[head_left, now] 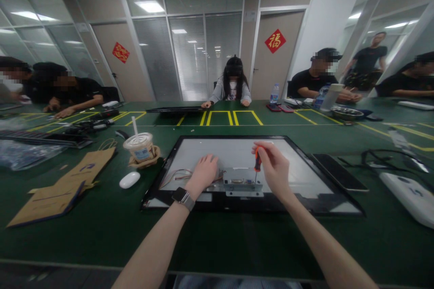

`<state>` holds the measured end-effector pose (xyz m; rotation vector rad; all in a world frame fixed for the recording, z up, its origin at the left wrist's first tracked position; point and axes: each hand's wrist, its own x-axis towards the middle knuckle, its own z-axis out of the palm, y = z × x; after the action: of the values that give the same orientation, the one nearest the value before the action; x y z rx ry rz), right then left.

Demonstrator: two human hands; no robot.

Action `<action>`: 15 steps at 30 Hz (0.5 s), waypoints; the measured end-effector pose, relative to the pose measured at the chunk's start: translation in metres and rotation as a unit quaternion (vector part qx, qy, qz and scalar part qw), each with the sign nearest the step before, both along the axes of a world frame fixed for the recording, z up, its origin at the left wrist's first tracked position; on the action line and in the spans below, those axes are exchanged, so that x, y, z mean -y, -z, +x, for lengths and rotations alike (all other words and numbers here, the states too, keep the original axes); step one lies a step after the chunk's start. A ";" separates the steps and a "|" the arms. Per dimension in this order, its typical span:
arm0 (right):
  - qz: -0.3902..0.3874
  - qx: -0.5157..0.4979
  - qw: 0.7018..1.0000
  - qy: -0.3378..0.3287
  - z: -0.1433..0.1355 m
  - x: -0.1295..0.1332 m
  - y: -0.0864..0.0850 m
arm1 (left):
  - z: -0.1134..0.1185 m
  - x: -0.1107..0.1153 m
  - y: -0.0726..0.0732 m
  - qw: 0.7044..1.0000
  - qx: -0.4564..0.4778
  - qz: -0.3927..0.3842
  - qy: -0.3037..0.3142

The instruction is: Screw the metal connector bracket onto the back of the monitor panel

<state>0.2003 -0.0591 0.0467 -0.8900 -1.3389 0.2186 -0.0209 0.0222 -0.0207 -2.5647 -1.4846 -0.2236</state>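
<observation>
A flat display panel with a black frame lies on the green table in front of me. Near its front edge sits a metal bracket with connector ports in it. In my right hand is a screwdriver with a red and black handle, held nearly upright, its shaft pointing down at the bracket's right part. My left hand rests palm down on the panel, left of the bracket, fingers stretched out. Thin wires run out beside it. A watch is on my left wrist.
Left of the panel are a white mouse, a drink cup in a cardboard holder and a paper bag. On the right lie a black phone-like slab, cables and a white device. Several people sit around the table.
</observation>
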 end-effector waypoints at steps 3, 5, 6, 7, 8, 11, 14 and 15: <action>0.028 0.023 0.998 0.056 0.001 -0.001 0.000 | 0.000 0.000 0.001 1.000 -0.002 -0.001 0.000; 0.041 0.023 0.996 0.076 0.002 0.000 -0.001 | 0.000 0.000 0.000 1.000 -0.003 -0.004 0.000; 0.039 0.019 0.996 0.076 0.002 0.001 -0.001 | 0.000 0.000 -0.001 1.000 -0.002 -0.006 0.000; 0.036 0.014 0.997 0.072 0.002 0.001 -0.002 | 0.000 0.001 -0.002 1.000 -0.001 -0.007 -0.001; 0.032 0.010 0.997 0.069 0.002 0.002 -0.002 | 0.000 0.001 -0.003 1.000 0.001 -0.009 -0.001; 0.029 -0.001 0.998 0.064 0.002 0.004 -0.003 | 0.001 0.003 -0.006 1.000 0.002 -0.016 -0.005; 0.013 -0.023 0.999 0.040 0.001 0.004 -0.003 | 0.001 0.004 -0.007 1.000 0.003 -0.014 -0.003; 0.005 -0.033 0.999 0.026 0.000 0.003 -0.002 | 0.001 0.004 -0.007 1.000 0.003 -0.012 -0.001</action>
<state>0.2006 -0.0625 0.0486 -0.9016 -1.2523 0.1992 -0.0197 0.0182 -0.0141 -2.5828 -1.5018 -0.2132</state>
